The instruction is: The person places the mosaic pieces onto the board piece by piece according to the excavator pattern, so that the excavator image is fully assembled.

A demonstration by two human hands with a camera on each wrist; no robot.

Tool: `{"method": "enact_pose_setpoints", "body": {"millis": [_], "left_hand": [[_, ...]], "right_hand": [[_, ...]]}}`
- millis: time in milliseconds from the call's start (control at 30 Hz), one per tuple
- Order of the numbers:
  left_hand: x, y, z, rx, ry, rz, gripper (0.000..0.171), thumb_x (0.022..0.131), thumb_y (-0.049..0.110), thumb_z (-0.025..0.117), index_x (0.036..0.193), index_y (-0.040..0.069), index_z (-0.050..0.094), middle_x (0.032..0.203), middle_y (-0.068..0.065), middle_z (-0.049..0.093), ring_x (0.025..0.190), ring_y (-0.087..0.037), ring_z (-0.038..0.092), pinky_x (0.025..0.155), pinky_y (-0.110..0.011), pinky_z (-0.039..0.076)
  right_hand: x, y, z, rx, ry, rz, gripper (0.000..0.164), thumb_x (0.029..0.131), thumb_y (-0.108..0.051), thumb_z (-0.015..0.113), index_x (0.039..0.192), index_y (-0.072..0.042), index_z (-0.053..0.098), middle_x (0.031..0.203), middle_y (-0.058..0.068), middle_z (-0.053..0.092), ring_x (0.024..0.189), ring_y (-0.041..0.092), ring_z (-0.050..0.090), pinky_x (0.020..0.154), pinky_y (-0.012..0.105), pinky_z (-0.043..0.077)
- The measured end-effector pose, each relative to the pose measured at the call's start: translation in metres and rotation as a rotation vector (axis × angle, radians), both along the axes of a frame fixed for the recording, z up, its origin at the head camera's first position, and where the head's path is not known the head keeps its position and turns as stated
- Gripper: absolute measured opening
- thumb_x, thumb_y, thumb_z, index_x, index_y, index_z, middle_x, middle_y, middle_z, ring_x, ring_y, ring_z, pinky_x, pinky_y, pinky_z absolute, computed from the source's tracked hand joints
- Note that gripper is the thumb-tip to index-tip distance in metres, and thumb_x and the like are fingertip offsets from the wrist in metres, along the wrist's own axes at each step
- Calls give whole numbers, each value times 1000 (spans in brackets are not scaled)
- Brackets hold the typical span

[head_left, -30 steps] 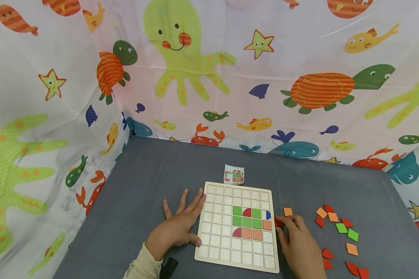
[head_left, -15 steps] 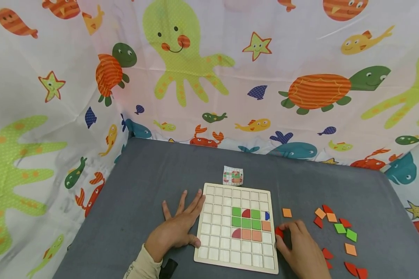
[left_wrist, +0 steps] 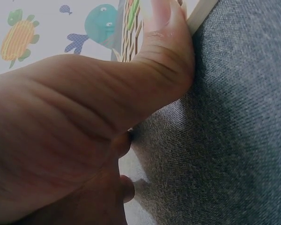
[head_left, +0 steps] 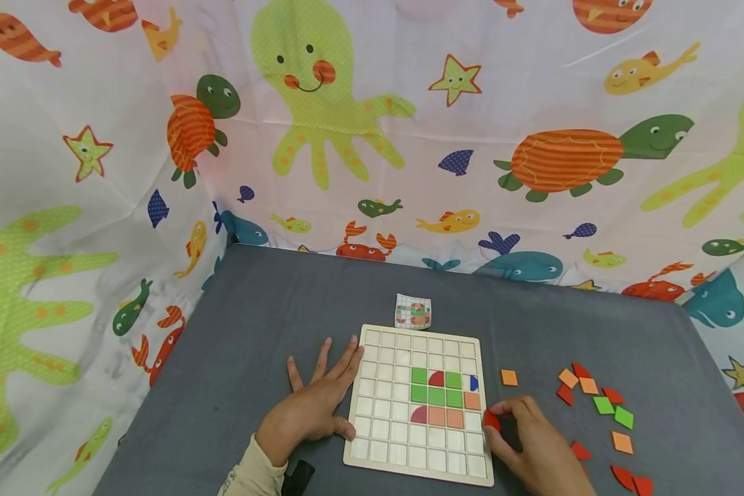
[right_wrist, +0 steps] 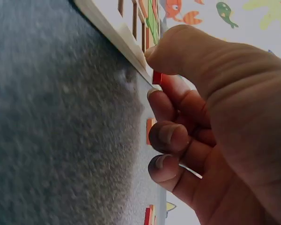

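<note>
A wooden grid board (head_left: pixel 384 390) with white cells lies on the grey cloth. Green squares (head_left: pixel 437 395), salmon squares (head_left: pixel 445 417), two dark red quarter-rounds (head_left: pixel 419 414) and one blue-and-white piece (head_left: pixel 474 383) sit in its cells. My left hand (head_left: pixel 313 410) has its fingers spread, with fingertips and thumb touching the board's left edge. Over the right rim, my right hand (head_left: pixel 536 444) pinches a red piece (head_left: pixel 492 420) between thumb and index finger. In the right wrist view only a small edge of that red piece (right_wrist: pixel 157 77) shows; its full shape is partly hidden.
A small printed pattern card (head_left: pixel 412 312) lies behind the board. Loose orange (head_left: pixel 509 377), red (head_left: pixel 623 477) and green pieces (head_left: pixel 623 417) are scattered to the right. A patterned cloth (head_left: pixel 347 138) hangs around the back and sides.
My right hand has moved slightly down along the board's right edge, then a little left over the rim, with the red piece pinched throughout. My left hand keeps its place.
</note>
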State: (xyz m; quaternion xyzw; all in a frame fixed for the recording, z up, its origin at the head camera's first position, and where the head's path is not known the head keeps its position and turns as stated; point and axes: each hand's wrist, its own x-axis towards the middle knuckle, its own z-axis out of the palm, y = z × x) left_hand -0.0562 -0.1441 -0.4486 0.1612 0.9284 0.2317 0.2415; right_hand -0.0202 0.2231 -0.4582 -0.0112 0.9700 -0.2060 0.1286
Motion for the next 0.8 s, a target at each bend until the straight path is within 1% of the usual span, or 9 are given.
{"method": "enact_pose_setpoints", "body": {"millis": [67, 100, 200, 300, 367, 467, 633, 700, 800], "left_hand": [[0, 0, 0, 1, 3, -1, 136, 72, 43, 90, 173, 27, 1, 179, 5, -8, 161, -37, -21, 105, -86, -23], [-1, -1, -4, 9, 5, -3, 136, 71, 42, 91, 173, 28, 1, 179, 6, -9, 161, -37, -22, 104, -86, -24], [-2, -2, -8, 20, -2, -12, 138, 72, 43, 90, 172, 30, -3, 178, 7, -13, 160, -37, -24, 102, -86, -27], [-2, -3, -9, 24, 3, -14, 138, 72, 44, 90, 172, 32, -6, 178, 9, -14, 160, -36, -25, 102, -86, -27], [0, -2, -6, 19, 11, -13, 138, 72, 44, 90, 172, 32, -5, 178, 9, -14, 161, -36, -23, 103, -86, -25], [0, -3, -8, 28, 21, -19, 140, 71, 43, 91, 172, 32, -5, 178, 9, -14, 160, -37, -25, 100, -87, -27], [-1, -2, -7, 29, 10, -12, 138, 72, 42, 91, 172, 31, -4, 178, 7, -13, 160, -38, -24, 101, -86, -27], [-1, -2, -8, 27, 17, -7, 138, 72, 42, 91, 172, 31, -4, 178, 8, -13, 160, -37, -24, 103, -86, -26], [-1, -3, -14, 36, 25, -5, 139, 72, 42, 91, 172, 32, -5, 178, 9, -14, 160, -36, -25, 102, -85, -28]], "right_hand": [[1, -3, 0, -18, -7, 14, 31, 94, -35, 81, 114, -16, 68, 112, 0, 58, 82, 12, 55, 73, 34, 55], [2, -5, 0, -25, -7, 22, 30, 94, -34, 81, 114, -17, 68, 112, -1, 57, 83, 11, 55, 74, 34, 56], [4, -10, 1, -43, -3, 45, 29, 93, -32, 83, 114, -18, 68, 111, -4, 57, 83, 9, 55, 72, 31, 57], [4, -14, 1, -47, 12, 66, 27, 92, -30, 84, 112, -20, 69, 109, -6, 58, 83, 8, 55, 71, 29, 56], [4, -17, 2, -44, 22, 77, 26, 92, -30, 84, 111, -22, 69, 109, -8, 58, 85, 7, 55, 72, 29, 56], [4, -19, 1, -45, 31, 87, 24, 92, -30, 84, 110, -23, 69, 108, -9, 58, 86, 7, 55, 73, 28, 55], [4, -20, 1, -41, 41, 90, 24, 92, -29, 84, 109, -23, 69, 109, -10, 58, 88, 6, 56, 75, 29, 57], [4, -21, 1, -37, 40, 91, 24, 93, -29, 84, 110, -22, 69, 109, -10, 58, 89, 6, 56, 76, 30, 57], [3, -21, 2, -30, 32, 90, 23, 93, -29, 84, 110, -22, 69, 110, -9, 58, 88, 6, 56, 76, 31, 58]]}}
